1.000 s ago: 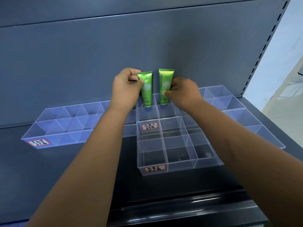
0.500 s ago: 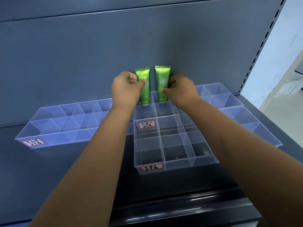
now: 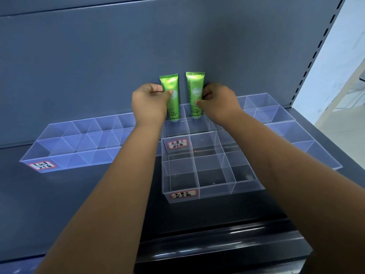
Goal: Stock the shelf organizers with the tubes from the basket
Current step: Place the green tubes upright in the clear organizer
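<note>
The long clear plastic divided organizer on the left lies flat on the dark grey metal shelf, well apart from the action and at little risk. Next, the left hand has its fingers curled and its thumb pinching the left glossy green squeeze tube. That tube stands upright, crimped end up, with its lower end dipped into a back-row cell of the middle clear plastic grid organizer. Just beside it, in the neighbouring cell, the right glossy green squeeze tube stands the same way, pinched between the thumb and curled fingers of the right hand. The likely trouble is toppling: the tubes are tall and the cell walls low (whether the caps touch the cell floor I cannot tell), so on release either may lean forward or knock its neighbour. A sideways nudge could also slide the light organizer. The right-hand clear plastic organizer lies apart. The basket is out of view.
</note>
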A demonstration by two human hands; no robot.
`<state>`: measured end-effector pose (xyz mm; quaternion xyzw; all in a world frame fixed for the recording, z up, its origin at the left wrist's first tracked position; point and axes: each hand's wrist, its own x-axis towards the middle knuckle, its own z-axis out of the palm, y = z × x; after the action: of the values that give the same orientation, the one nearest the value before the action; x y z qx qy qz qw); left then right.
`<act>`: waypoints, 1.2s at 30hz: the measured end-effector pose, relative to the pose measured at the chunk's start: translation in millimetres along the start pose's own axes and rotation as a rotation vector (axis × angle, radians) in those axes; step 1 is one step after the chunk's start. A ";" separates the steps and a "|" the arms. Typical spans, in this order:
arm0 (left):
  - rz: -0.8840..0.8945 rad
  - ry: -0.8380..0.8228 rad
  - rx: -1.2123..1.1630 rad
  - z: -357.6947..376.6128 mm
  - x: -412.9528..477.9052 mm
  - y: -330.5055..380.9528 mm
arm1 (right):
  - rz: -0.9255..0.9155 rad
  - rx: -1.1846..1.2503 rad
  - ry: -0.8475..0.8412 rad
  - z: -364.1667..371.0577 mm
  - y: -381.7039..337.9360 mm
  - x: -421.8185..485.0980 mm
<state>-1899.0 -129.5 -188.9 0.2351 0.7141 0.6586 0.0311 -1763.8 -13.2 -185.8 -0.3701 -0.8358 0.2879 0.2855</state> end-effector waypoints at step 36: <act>0.073 -0.006 0.255 -32.1 -50.6 23.8 | -0.023 -0.005 0.009 -16.4 -6.4 -7.0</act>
<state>-1858.4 -177.8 -175.4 0.2652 0.7828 0.5625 -0.0209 -1751.5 -17.9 -172.3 -0.3624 -0.8395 0.2807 0.2918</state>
